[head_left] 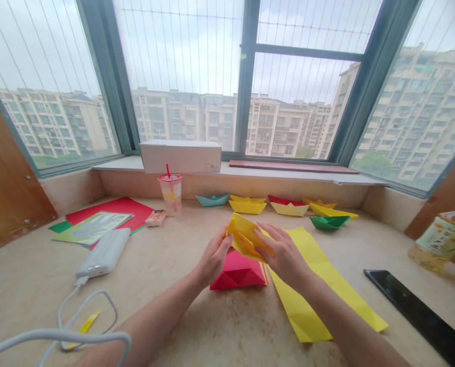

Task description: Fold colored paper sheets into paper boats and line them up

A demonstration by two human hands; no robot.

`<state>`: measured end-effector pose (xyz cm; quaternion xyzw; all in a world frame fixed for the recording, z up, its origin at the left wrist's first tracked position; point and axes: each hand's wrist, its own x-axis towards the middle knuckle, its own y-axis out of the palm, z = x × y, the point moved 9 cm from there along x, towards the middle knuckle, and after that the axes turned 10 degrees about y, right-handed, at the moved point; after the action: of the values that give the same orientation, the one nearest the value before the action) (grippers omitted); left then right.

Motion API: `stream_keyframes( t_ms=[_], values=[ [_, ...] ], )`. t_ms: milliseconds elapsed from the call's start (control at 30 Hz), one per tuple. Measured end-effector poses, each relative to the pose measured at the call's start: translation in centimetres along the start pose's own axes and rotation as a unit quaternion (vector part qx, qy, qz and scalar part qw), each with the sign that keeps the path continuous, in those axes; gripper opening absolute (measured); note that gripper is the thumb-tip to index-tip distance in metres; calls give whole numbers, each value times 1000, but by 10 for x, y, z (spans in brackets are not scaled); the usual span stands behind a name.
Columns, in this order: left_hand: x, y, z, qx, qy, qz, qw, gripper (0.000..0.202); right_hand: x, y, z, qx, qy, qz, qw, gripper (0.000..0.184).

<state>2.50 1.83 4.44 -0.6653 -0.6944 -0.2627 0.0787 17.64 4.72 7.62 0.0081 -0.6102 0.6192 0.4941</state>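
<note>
My left hand (214,257) and my right hand (284,255) both pinch a folded yellow paper piece (244,235), held just above the counter. Under it lies a folded pink paper shape (237,272). A long yellow paper strip (319,278) stretches from beneath my right hand toward the front right. Along the back wall sits a row of finished paper boats: a teal boat (212,200), a yellow boat (247,205), a red and yellow boat (288,206), another yellow boat (328,210) and a green boat (328,221).
A white power bank (104,253) with a white cable (85,316) lies at left, beside red and green sheets (116,209). A plastic cup with a red straw (170,192), a white box (180,155), a black phone (418,311) and a bottle (441,239) are around.
</note>
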Motion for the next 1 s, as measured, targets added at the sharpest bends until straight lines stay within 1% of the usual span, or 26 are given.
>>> stream_keyframes(
  t_ms=[133,233,333,433,500,567,633,667,700,767,800,833,867,900,933,1000],
  values=[
    [-2,6,1,8,1,26,1000,57,-3,13,-10,-25,36,64,997,59],
    [-3,8,2,34,17,41,998,61,-4,20,-11,-39,70,89,993,61],
    [-4,8,-3,72,37,44,996,61,-5,20,-6,-35,78,76,993,59],
    [-4,8,-11,77,45,33,995,58,-6,19,-4,9,76,57,995,55],
    [-3,7,-16,63,44,25,997,54,-5,19,-14,46,106,50,992,49],
    [-1,5,-17,36,34,15,999,51,-4,16,-28,99,155,35,982,44],
    [1,-1,-15,-12,20,-12,1000,49,-4,10,-39,196,205,21,959,44],
    [3,-5,-13,-42,12,-32,999,48,-4,10,-42,266,228,25,936,46],
    [4,-9,-11,-71,4,-52,996,47,-4,11,-42,345,250,36,904,47],
    [6,-15,-8,-115,-11,-85,990,40,-7,16,-35,492,281,71,821,49],
    [7,-17,-7,-130,-17,-96,987,38,-8,20,-28,548,286,91,781,49],
    [7,-18,-6,-142,-22,-107,984,38,-10,23,-20,585,286,111,750,49],
    [7,-20,-6,-152,-28,-118,981,39,-11,27,-13,607,281,129,732,49],
    [6,-20,-5,-159,-37,-127,978,40,-12,30,-7,617,274,145,723,49],
    [4,-20,-4,-160,-50,-133,977,41,-13,34,-2,619,266,159,722,49],
    [-1,-20,-1,-139,-76,-133,978,41,-15,42,4,612,257,176,727,49]
  ],
)
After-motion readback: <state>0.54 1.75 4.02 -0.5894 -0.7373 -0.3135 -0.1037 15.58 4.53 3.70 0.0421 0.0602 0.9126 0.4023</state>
